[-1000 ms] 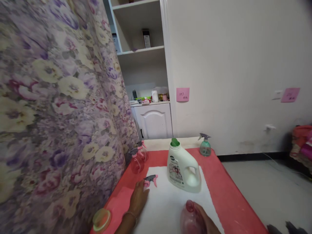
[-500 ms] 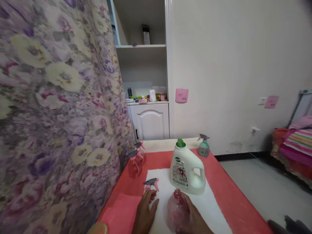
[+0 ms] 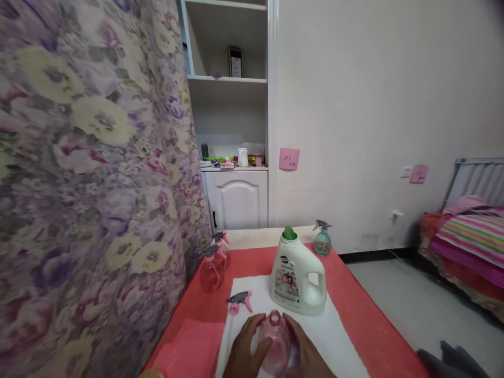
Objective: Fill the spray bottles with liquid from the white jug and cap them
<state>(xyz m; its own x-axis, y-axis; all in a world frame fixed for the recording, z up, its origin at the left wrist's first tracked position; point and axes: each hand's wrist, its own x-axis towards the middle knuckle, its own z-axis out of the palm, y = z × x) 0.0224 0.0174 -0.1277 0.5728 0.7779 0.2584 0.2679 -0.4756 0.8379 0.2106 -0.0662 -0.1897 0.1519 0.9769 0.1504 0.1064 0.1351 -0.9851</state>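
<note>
A clear pink spray bottle (image 3: 275, 346) without its top stands on the white cloth (image 3: 338, 346), its round mouth facing up. My left hand (image 3: 248, 346) wraps its left side, the thumb across the front. Around the right side curls my right hand (image 3: 305, 346). Just beyond my left hand, a grey and pink spray head (image 3: 240, 301) lies on the cloth. A large pale green jug (image 3: 297, 283) with a handle and a label stands behind the bottle, a green piece (image 3: 289, 232) sitting in its neck.
Pink spray bottles (image 3: 211, 270) with grey heads stand at the table's left edge, by a floral curtain (image 3: 118, 210). A green spray bottle (image 3: 322, 242) is at the far right corner. The red tabletop (image 3: 362, 310) shows around the cloth. Behind are a white cabinet (image 3: 238, 199) and a wall.
My left hand has moved right, from near the spray head onto the pink bottle. The bottle, held by my right hand before, is now between both hands. The view has shifted slightly.
</note>
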